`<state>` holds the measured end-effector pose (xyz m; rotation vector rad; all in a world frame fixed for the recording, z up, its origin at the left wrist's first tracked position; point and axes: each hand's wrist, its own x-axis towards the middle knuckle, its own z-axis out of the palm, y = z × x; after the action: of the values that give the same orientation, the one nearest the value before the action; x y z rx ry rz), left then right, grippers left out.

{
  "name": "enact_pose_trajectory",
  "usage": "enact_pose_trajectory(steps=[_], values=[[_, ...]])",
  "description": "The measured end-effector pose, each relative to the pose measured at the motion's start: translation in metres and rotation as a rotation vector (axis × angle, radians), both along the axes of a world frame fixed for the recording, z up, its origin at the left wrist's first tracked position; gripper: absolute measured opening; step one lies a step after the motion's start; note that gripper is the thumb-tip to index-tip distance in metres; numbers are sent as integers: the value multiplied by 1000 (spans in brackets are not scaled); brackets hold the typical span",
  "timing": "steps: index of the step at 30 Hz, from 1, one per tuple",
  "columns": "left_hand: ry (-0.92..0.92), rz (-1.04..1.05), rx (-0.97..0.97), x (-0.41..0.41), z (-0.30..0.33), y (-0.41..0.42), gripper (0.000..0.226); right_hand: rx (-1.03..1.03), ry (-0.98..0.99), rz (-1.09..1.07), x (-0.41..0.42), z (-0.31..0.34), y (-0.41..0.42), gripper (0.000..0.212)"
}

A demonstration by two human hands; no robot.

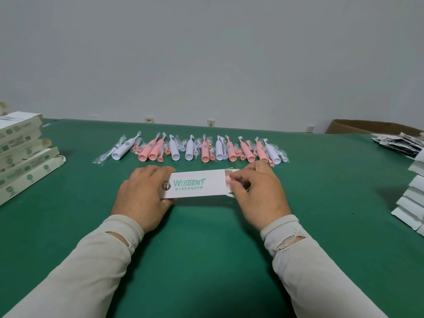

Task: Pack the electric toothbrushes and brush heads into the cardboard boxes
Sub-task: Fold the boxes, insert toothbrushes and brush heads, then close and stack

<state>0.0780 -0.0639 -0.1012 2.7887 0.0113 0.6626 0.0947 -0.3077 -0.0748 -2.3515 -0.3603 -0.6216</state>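
I have the white carton (195, 185) lying flat on the green counter (206, 237), its printed face up and its right end open with the flaps spread. My left hand (143, 193) curls round the closed end and pins it down; my right hand (257, 191) pinches a pink brush head (230, 180) right at the carton's mouth, partly inside as far as I can judge.

To do this cleanly I would keep the left hand firm so the carton cannot slide away from the push, and feed the brush head in straight along the carton's length, not at an angle, so it does not catch on a side flap. I cannot tell whether a toothbrush handle is already inside.

The row of pink and white toothbrushes (190, 150) with bagged heads waits beyond the carton, near but apart. Filled or folded boxes (20, 154) are stacked at far left, flat white blanks (413, 198) at right.
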Motion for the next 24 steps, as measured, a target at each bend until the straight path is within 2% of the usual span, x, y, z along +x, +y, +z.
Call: enact_pose_trajectory(steps=[4, 9, 16, 18, 21, 24], values=[[0, 5, -6, 0, 0, 0, 60, 14, -12, 20, 0, -1, 3, 20], [0, -6, -3, 0, -1, -1, 60, -6, 7, -22, -1, 0, 4, 5], [-2, -8, 2, -1, 0, -2, 58, 98, 49, 73, 0, -7, 9, 16], [-5, -3, -4, -1, 0, -1, 58, 245, 103, 93, -2, -9, 12, 19], [-7, -4, -9, -1, 1, -2, 57, 532, 287, 184, -4, -7, 16, 20], [-2, -16, -17, -1, 1, -3, 55, 497, 432, 325, -5, -8, 19, 24]])
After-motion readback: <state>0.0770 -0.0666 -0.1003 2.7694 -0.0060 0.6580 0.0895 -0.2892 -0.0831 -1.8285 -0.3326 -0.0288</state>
